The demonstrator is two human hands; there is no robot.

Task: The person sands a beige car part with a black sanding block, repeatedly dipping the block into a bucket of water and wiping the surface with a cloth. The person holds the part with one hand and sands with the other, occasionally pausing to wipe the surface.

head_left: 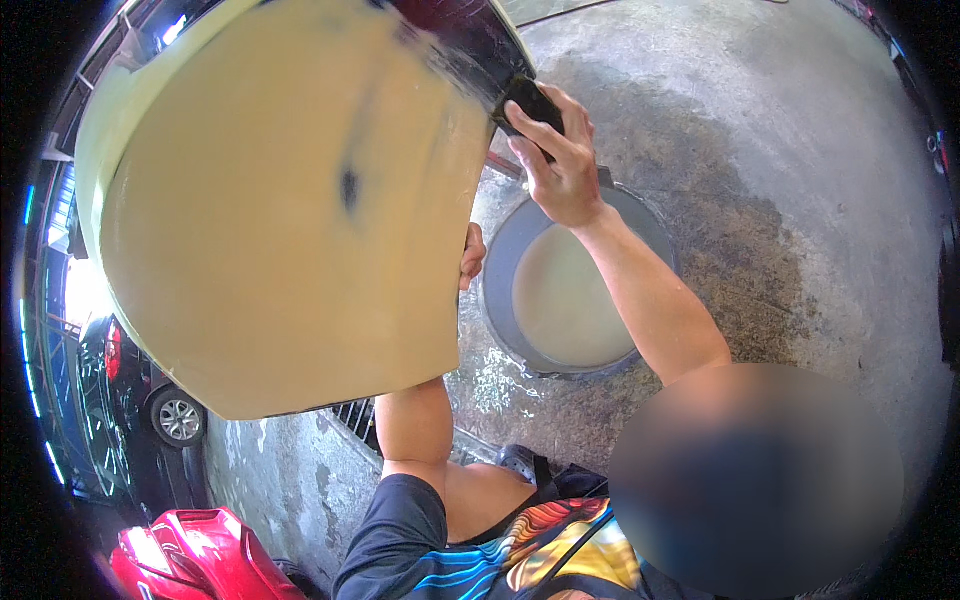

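Note:
A large curved car body panel (270, 230), mostly coated in beige filler or primer, fills the upper left. A dark spot shows near its middle, and bare dark red and black paint shows at its top right corner. My right hand (562, 160) grips a black sanding block (533, 112) against that corner's edge. Behind the panel passes my left forearm, partly hidden. The fingers of my left hand (472, 256) curl around the panel's right edge; the palm is out of sight.
Below my right forearm stands a round grey tub (502, 300) of cloudy water on the wet concrete floor (740, 220). A floor grate (357, 424) lies under the panel. A dark car (130, 420) and a shiny red body part (205, 555) are at the left.

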